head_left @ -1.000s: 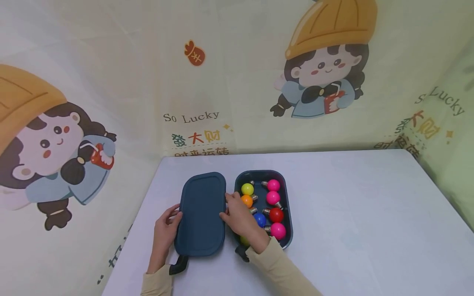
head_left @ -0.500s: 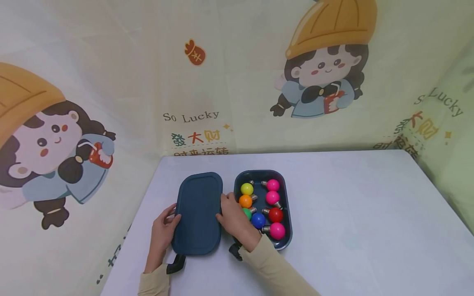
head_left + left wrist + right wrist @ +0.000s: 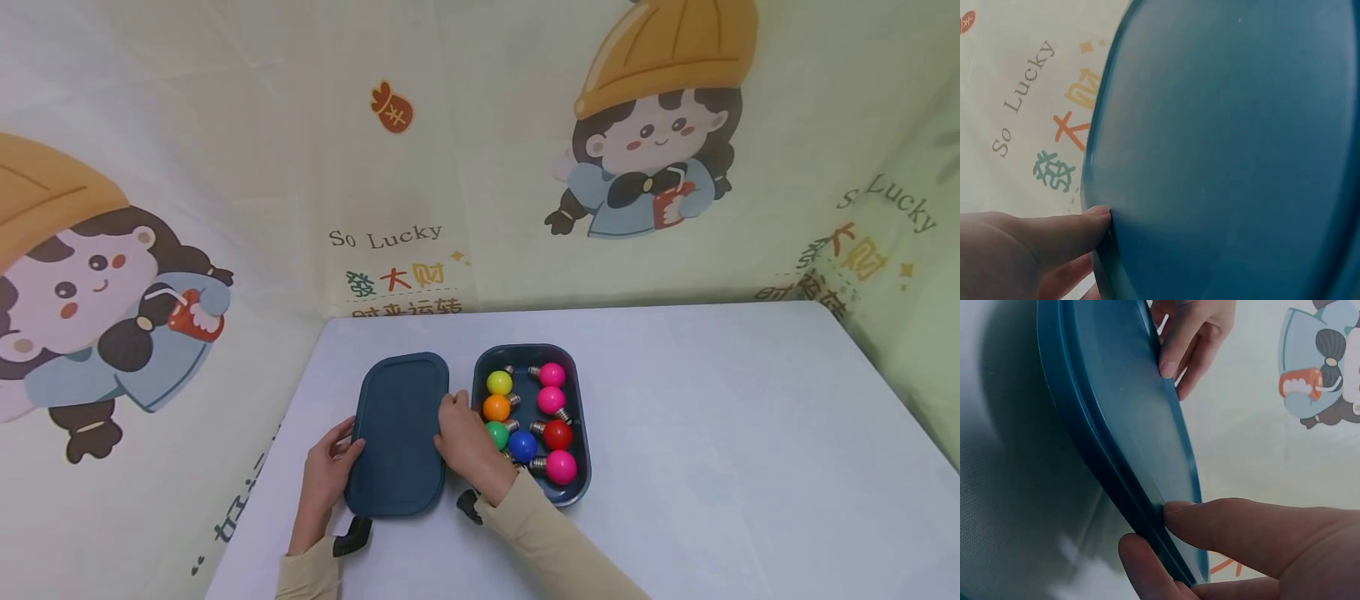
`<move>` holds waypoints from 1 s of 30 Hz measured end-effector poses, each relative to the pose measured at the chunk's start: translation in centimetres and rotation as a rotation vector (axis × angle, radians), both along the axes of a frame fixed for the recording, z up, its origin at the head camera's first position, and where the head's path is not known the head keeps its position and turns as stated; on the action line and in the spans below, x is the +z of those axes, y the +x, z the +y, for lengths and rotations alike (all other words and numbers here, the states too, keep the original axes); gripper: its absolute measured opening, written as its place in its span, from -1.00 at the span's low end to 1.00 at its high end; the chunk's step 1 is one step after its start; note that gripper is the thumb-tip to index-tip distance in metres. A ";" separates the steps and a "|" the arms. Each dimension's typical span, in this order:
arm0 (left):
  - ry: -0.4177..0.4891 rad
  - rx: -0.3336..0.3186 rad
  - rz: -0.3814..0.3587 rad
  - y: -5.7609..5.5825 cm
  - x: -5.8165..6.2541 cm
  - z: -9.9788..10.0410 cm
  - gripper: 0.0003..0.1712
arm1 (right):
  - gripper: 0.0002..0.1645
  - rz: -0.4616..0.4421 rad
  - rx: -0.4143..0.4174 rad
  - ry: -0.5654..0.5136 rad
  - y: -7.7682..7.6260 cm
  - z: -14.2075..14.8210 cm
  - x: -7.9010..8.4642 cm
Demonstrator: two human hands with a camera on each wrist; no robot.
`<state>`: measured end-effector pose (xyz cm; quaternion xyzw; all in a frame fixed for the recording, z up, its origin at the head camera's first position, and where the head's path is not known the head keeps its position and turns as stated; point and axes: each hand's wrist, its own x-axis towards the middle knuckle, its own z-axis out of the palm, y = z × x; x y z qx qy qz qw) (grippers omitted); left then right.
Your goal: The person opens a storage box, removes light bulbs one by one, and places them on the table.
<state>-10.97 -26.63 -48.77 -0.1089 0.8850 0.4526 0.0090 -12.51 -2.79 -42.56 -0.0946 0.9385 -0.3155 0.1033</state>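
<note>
A dark blue rounded rectangular lid [image 3: 397, 433] is held by both hands, left of a matching open box [image 3: 528, 390]. My left hand [image 3: 327, 471] pinches the lid's left edge, its thumb [image 3: 1079, 232] over the rim and the other fingers partly hidden below. My right hand [image 3: 468, 442] grips the opposite edge. In the right wrist view its thumb [image 3: 1222, 522] lies on the face and a finger [image 3: 1144, 562] is beneath the rim. Colored light bulbs lie in the box, among them a yellow bulb [image 3: 499, 382], a blue bulb [image 3: 522, 447] and a red bulb [image 3: 557, 435].
The white table [image 3: 697, 433] extends to the right of the box. A printed cloth [image 3: 510, 167] with cartoon figures hangs behind and along the sides. Black straps [image 3: 352, 537] show at both wrists. My right forearm crosses the box's near left corner.
Both hands have shifted slightly left with the lid, away from the box. A green bulb, hidden by the right hand a second ago, now shows.
</note>
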 end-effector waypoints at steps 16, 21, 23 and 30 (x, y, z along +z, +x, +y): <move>-0.110 -0.010 -0.039 0.0 -0.5 -0.7 -0.45 | -0.30 -0.050 0.069 0.051 -0.4 -0.7 -0.1; -0.124 -0.015 -0.038 -0.1 -0.5 -0.9 -0.45 | -0.23 -0.067 0.069 0.087 -0.7 -1.0 -0.3; -0.125 -0.016 -0.030 -0.2 -0.5 -1.0 -0.45 | -0.20 -0.071 0.064 0.100 -0.8 -1.2 -0.3; -0.124 -0.005 -0.023 -0.1 -0.4 -0.9 -0.46 | -0.19 -0.020 0.072 0.126 -0.6 -1.7 -0.5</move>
